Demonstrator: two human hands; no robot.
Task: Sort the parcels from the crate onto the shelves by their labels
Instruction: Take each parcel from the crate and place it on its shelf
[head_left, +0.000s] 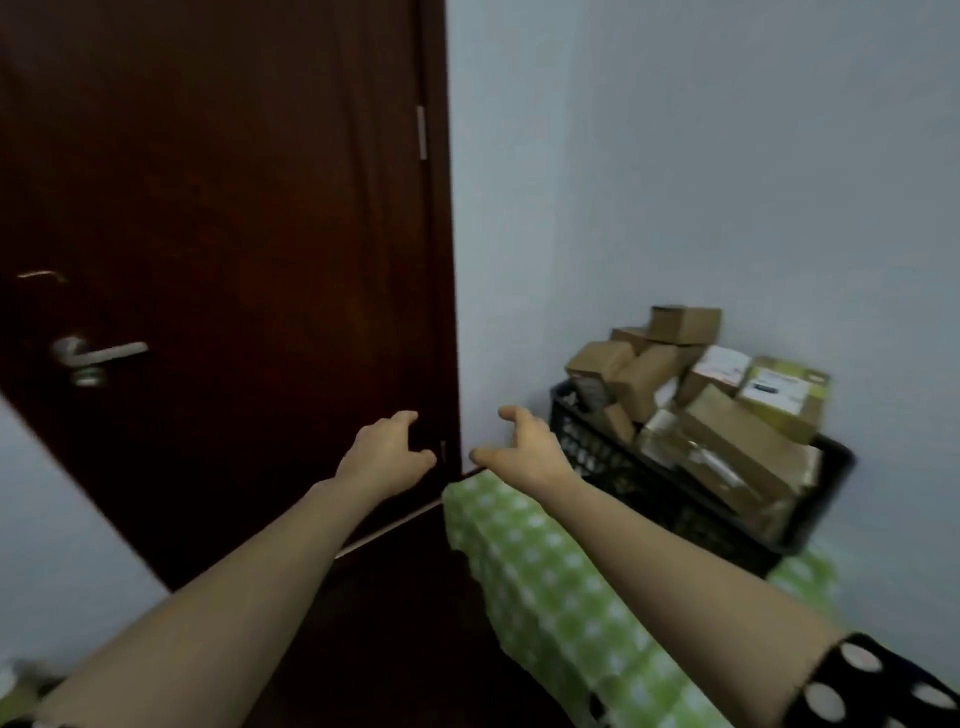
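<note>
Many cardboard parcels (727, 436) lie heaped above the rim of a black plastic crate (602, 447), centre right of frame. The crate sits on a surface draped in a green-and-white checked cloth (545, 597), lower centre. Left hand (387, 447) and right hand (524, 449) are outstretched mid-frame, left of the crate; fingers loosely curled, both holding nothing, touching no parcel. A dark brown door (234, 208) fills the left half, with a silver lever handle (101, 356) near the left edge. A black, white-dotted sleeve (883, 691) shows lower right.

A home room: wooden door (223, 234), checked tablecloth (561, 597).
</note>
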